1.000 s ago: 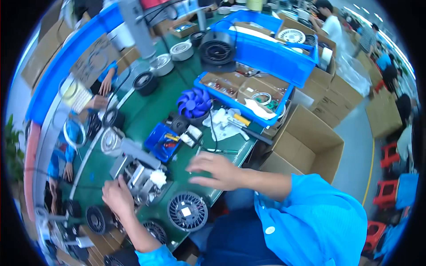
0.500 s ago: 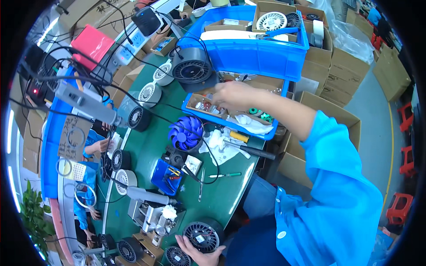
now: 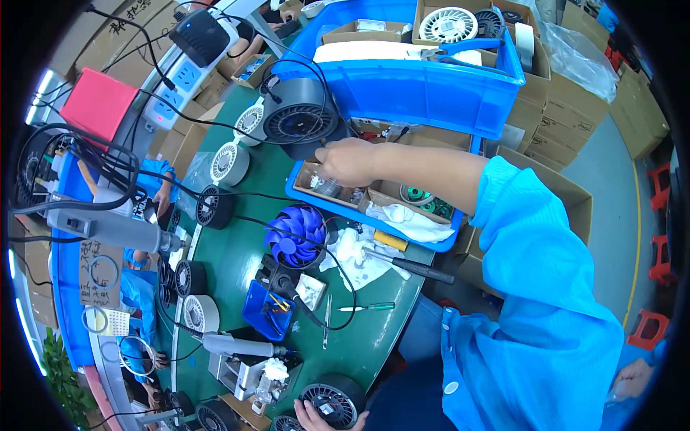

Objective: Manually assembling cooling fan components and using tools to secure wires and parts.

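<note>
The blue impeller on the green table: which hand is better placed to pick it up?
Probably the right hand: it is over the parts tray, just beyond the blue impeller. The left hand holds a black fan at the near edge.

Bright blue smock with a long sleeve (image 3: pixel 532 237), 1 pale round button (image 3: pixel 451 388), darker blue trousers (image 3: pixel 410 402), bare hands.

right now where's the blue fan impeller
In the head view the blue fan impeller sits mid-bench on the green table, just left of the white cloth and below the shallow blue parts tray.
</note>
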Motion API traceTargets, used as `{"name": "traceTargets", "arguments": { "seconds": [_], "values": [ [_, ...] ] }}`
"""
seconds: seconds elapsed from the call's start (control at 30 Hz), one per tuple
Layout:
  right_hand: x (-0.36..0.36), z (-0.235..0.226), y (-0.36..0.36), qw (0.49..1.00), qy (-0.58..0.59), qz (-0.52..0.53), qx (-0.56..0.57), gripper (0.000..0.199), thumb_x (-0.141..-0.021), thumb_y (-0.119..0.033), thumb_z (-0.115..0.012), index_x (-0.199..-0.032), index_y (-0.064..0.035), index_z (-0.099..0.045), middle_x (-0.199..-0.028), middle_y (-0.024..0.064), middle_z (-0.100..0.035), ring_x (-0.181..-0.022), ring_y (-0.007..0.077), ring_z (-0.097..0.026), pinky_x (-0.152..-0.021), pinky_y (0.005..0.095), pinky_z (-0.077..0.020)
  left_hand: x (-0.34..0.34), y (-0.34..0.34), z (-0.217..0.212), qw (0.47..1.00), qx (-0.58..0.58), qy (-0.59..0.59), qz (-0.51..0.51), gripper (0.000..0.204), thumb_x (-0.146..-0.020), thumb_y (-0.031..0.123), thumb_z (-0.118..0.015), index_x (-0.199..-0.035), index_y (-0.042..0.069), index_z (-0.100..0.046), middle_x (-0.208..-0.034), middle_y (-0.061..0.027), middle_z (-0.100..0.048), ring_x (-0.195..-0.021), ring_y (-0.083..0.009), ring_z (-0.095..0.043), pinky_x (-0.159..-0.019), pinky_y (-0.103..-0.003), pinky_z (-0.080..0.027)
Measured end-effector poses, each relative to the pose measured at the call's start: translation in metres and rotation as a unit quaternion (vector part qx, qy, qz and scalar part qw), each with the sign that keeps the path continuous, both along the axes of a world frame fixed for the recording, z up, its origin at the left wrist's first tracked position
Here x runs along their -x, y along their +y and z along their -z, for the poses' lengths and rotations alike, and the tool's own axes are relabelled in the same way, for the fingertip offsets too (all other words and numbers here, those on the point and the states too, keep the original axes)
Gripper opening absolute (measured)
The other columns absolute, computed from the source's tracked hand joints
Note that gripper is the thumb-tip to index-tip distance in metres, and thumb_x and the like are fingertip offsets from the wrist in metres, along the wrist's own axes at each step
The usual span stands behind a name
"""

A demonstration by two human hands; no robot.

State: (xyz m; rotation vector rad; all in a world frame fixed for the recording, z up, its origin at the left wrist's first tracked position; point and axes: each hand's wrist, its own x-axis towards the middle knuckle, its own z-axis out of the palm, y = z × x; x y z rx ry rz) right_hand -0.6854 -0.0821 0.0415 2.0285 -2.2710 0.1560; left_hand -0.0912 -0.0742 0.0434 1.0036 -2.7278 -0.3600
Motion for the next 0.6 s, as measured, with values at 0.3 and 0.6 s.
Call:
{"name": "traceTargets", "arguments": {
  "seconds": [0.3,0.6],
  "values": [
    [-0.004,-0.009,0.017,0.995,-0.087,0.022,0.045,0.03,-0.084,-0.009,-0.067,-0.113,-0.0049,-0.07,-0.104,0.0197,-0.063,-0.097,0.037,-0.068,-0.08,0.0486,-0.0574,0.0,-0.008,0.004,1.0,0.007,0.018,0.017,0.132,-0.052,0.036,-0.104,-0.159,0.001,-0.036,-0.161,-0.0308,-0.033,-0.144,-0.0517,-0.037,-0.119,-0.06,-0.033],
    [-0.031,-0.022,0.046,0.99,-0.11,0.037,-0.076,0.023,-0.083,-0.01,-0.067,-0.102,-0.0131,-0.079,-0.104,0.017,-0.065,-0.101,0.0357,-0.067,-0.083,0.0508,-0.0549,-0.02,-0.001,0.013,0.997,-0.01,0.065,-0.028,0.132,-0.052,0.038,-0.105,-0.16,0.003,-0.036,-0.162,-0.031,-0.031,-0.146,-0.0523,-0.036,-0.119,-0.061,-0.033]
  ]
}}
